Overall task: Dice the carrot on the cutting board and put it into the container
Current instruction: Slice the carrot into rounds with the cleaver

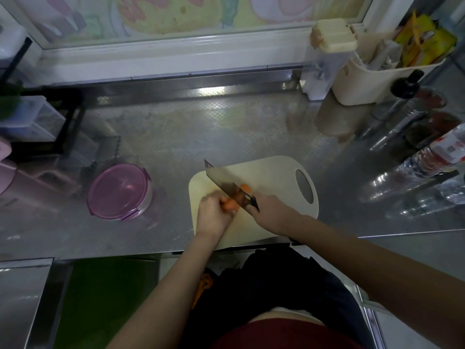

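- Steadying the carrot [231, 205] on the cutting board [271, 172] with the left hand [212, 215]; fingers curled down over its 8 o'clock end and gripping it, probably to stop the round root rolling under the blade.
- Turning the knuckles toward the steel, it seems, likely to keep the fingertips out of the edge's path; gap between knuckles and blade too blurred to tell.
- Gripping the black handle of the cleaver [221, 176] with the right hand [269, 210], fingers wrapped tight round it close to the blade, a hold judged to give control for short chops.
- Laying the broad blade from the handle out toward 10 o'clock, across the carrot near its middle, with orange showing on both sides: a stub toward 2 o'clock, the longer part under the left hand.
- Judged to be at an early cross-cut: no dice visible on the board, so most of the chopping left to do.
- Sitting at 9 o'clock from the board, well apart on the table [201, 127]: the container [118, 191], round, purple lid clipped on; needs opening before any carrot goes in.
- Standing off at 2 to 3 o'clock, away from the work: a cream basket [364, 81] and several bottles [415, 157].
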A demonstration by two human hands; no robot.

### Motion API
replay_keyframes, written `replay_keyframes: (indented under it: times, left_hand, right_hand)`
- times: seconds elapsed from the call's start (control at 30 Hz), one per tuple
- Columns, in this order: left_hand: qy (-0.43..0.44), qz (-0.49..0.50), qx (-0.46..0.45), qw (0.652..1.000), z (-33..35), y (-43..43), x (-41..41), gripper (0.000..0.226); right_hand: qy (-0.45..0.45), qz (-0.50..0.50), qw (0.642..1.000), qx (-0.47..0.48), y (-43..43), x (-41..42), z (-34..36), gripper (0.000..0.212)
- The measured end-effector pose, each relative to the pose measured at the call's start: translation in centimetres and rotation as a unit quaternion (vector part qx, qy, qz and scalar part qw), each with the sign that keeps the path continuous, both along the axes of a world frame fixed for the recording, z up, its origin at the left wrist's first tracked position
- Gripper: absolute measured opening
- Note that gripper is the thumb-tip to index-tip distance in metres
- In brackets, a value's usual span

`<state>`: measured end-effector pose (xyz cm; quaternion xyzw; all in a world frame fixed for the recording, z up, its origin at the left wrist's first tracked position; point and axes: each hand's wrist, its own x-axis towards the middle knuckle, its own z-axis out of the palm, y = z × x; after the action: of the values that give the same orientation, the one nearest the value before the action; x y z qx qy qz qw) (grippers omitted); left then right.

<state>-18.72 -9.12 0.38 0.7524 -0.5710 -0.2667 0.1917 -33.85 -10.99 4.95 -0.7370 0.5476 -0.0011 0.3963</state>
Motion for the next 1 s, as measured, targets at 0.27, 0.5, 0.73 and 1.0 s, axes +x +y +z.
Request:
replay_keyframes:
  times: [0.27,0.5,0.73,1.0]
  left_hand:
    - [0.009,0.01,-0.004,1.0,0.3,0.1,-0.1,0.017]
    - [0.024,0.014,0.013,1.0,0.2,-0.1,0.3,0.017]
    - [0.019,0.015,0.007,1.0,0.4,-0.1,0.2,0.017]
    - [0.015,0.016,-0.001,1.0,0.8,0.0,0.0,0.019]
  right_hand:
    - [-0.002,-0.009,1.0,0.001,-1.3,2.0,-1.4,0.026]
    - [-0.002,0.005,1.0,-0.003,0.7,-1.2,-1.0,0.036]
    - [0.005,-0.009,1.0,0.01,0.7,-1.3,-1.7,0.032]
    - [-0.032,-0.004,0.999,-0.038,0.2,1.3,-3.3,0.038]
